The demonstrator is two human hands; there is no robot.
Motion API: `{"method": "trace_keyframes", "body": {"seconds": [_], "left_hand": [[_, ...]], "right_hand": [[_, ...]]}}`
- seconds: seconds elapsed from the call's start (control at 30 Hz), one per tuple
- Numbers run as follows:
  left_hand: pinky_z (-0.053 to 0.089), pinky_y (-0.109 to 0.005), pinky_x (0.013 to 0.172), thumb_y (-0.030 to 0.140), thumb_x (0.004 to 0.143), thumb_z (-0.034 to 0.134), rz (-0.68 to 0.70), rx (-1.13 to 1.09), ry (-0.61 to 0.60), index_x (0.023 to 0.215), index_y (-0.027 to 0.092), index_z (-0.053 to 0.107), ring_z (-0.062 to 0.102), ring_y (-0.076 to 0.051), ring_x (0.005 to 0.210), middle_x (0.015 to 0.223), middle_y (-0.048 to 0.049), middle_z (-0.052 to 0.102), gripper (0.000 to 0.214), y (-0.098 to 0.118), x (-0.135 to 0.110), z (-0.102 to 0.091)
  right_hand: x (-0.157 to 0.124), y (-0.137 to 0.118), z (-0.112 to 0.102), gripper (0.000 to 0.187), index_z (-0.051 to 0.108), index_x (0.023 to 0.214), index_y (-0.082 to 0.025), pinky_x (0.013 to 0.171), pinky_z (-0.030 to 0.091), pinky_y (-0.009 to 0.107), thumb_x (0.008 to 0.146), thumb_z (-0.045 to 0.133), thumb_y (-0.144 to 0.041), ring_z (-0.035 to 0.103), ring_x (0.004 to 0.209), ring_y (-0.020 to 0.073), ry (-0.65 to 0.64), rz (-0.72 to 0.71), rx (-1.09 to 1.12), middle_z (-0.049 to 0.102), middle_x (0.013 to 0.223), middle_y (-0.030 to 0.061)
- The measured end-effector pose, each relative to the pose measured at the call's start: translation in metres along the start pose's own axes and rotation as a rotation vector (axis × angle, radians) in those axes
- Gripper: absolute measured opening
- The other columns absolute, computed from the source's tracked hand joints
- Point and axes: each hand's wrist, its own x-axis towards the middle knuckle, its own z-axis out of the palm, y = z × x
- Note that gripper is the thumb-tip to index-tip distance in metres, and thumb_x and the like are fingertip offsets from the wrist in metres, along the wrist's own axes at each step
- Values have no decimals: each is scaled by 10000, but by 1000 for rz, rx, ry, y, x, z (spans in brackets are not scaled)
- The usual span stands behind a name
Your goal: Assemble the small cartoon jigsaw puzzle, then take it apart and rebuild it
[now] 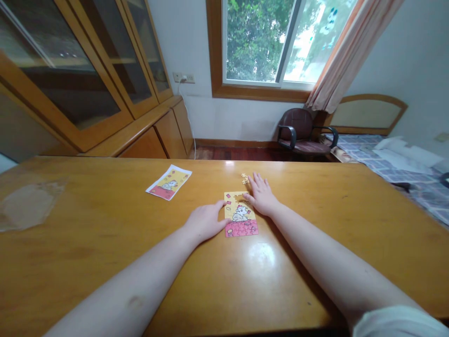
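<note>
Yellow jigsaw (241, 220), two hands (205, 221) (261, 194), one card (169, 182)

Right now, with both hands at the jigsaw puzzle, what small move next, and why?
Probably pick up a loose jigsaw piece with the right hand: the small pile lies just beyond it, and the top edge of the jigsaw puzzle looks unfinished, while the left hand rests against the puzzle's side.

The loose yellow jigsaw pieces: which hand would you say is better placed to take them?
Probably the right hand: its fingers lie beside the loose yellow jigsaw pieces; the left hand rests farther off.
</note>
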Motion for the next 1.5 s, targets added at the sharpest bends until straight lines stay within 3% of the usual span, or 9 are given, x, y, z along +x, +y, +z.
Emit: {"method": "trace_keyframes", "body": {"seconds": [0.23, 0.33, 0.6, 0.93, 1.13, 1.3, 1.5], "left_hand": [[472, -345, 726, 579, 807, 515, -12, -18, -1, 1301, 278, 488, 658, -290, 922, 1041, -96, 700, 579, 1, 1, -1], [472, -342, 727, 572, 804, 523, -17, -19, -9, 1298, 279, 491, 657, -289, 928, 1048, -95, 697, 575, 1, 1, -3], [481, -358, 761, 517, 831, 504, -21, -28, -10, 1273, 258, 506, 649, -294, 966, 1090, -107, 685, 513, 2, -1, -5], [478, -336, 740, 490, 832, 517, -34, -37, -13, 1225, 249, 533, 656, -271, 931, 1054, -90, 693, 462, -2, 1, -6], [474, -327, 700, 506, 824, 514, -15, -65, -19, 1229, 248, 533, 651, -273, 926, 1059, -86, 686, 481, -4, 0, -6], [469, -315, 704, 507, 822, 519, -15, -68, -27, 1240, 242, 532, 650, -269, 932, 1048, -88, 683, 495, -3, -1, -8], [472, -319, 715, 506, 819, 525, -21, -59, -28, 1236, 251, 537, 650, -269, 936, 1044, -86, 684, 490, -2, -1, -9]], "right_hand": [[34, 2, -7, 722, 195, 1502, -133, 1155, 113, 490, 928, 279, -564, 101, 1442, 252, -196, -195, -80, 137, 1556, 111], [35, 8, -7, 709, 191, 1504, -145, 1156, 130, 483, 936, 241, -568, 127, 1439, 241, -229, -208, -95, 162, 1552, 86], [-14, 22, -13, 744, 222, 1496, -147, 1147, 175, 500, 919, 273, -614, 160, 1428, 272, -244, -174, -34, 187, 1542, 113], [-54, 14, -42, 496, 416, 1414, -254, 1121, 249, 509, 966, 328, -449, 294, 1390, 244, -276, -133, 216, 341, 1494, 57], [-53, 26, -50, 441, 518, 1331, -218, 1105, 320, 447, 935, 438, -395, 434, 1306, 239, -173, -104, 392, 445, 1436, 81], [-46, 35, -47, 310, 647, 1139, -192, 912, 478, 372, 844, 574, -255, 631, 1008, 234, -31, 64, 203, 675, 1117, 100], [-44, 34, -47, 207, 702, 941, -207, 737, 466, 258, 818, 547, -147, 638, 793, 163, -55, -59, 97, 711, 903, 42]]}}
